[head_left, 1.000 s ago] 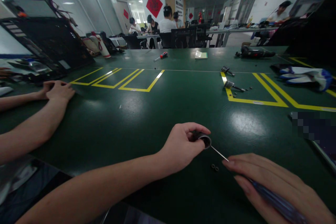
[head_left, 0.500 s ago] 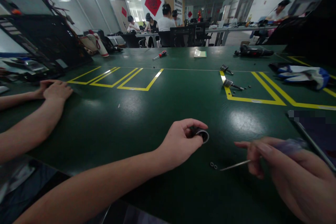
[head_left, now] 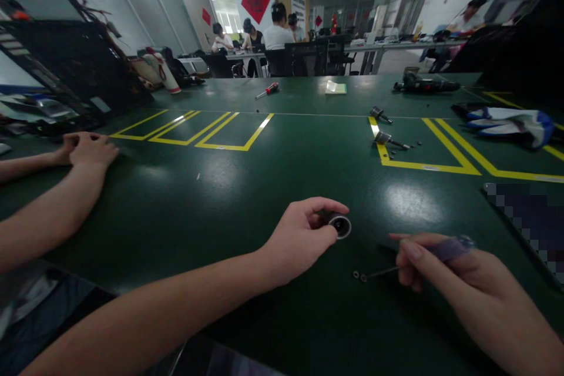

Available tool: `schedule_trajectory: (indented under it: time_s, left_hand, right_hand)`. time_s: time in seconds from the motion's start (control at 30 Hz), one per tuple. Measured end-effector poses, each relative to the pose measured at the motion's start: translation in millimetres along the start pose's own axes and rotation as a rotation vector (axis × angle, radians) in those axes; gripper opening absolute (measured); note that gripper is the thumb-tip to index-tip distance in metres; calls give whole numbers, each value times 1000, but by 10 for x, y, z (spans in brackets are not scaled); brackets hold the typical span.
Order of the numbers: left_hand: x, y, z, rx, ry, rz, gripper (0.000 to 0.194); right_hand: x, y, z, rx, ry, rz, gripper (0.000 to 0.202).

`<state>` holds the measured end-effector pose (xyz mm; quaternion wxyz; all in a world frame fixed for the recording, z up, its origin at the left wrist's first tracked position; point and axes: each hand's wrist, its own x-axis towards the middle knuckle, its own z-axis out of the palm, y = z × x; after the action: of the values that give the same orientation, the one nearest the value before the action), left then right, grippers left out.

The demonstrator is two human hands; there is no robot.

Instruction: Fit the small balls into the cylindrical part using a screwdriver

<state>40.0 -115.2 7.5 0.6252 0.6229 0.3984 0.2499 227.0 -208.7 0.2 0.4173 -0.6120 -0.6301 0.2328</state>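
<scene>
Holding cup (head_left: 340, 225) in left hand (head_left: 299, 242) — pinched between thumb and fingers, with thumb on the near side and index curled over the top. Round, dark, metal-rimmed, with open end turned right and toward camera. Can't tell about contact with table.

Holding driver (head_left: 452, 248) in right hand (head_left: 462, 288) much like a pen — pinched between thumb and fingers, with index stuck out leftward past thumb and the rest curled under. Angled left with thin shaft, apart from cup, down to rings (head_left: 363, 278). Counting two of those, flat on green table (head_left: 247, 205), side by side, nearer the camera than cup and between both hands. Ending with shaft tip at the right one; can't tell touching from just beside.

Beyond right hand, at yellow tape (head_left: 432, 168): seeing two shafted parts (head_left: 382, 138) lying tilted, with small bits (head_left: 392, 157) near the closer one. At right edge: flat dark slab (head_left: 529, 232), partly pixelated; farther off, blue-and-white gloves (head_left: 509, 123). Toward far edge of table: black tool (head_left: 425, 85), pale pad (head_left: 336, 89), red driver (head_left: 268, 90). At left: co-worker's hands (head_left: 92, 150) together on table, well apart from cup. Past table: people (head_left: 277, 34) seated at another desk.
</scene>
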Motion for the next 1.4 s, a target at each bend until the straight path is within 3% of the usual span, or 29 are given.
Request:
schedule_trajectory:
  time_s: [0.2,0.4,0.73,1.4]
  left_hand:
    - [-11,7,4,-16,2,9,36]
    - [-16,-6,-10,4,-18,52,36]
    - [-27,-7,70,-11,-26,119,26]
    - [-61,-29,116,12,16,160,16]
  right_hand:
    - [-68,-119,5,-195,-37,-499,13]
    - [-162,-80,-60,-244,36,-687,19]
    - [-138,-74,-5,-403,65,-765,20]
    - [-139,-131,42,-419,94,-785,19]
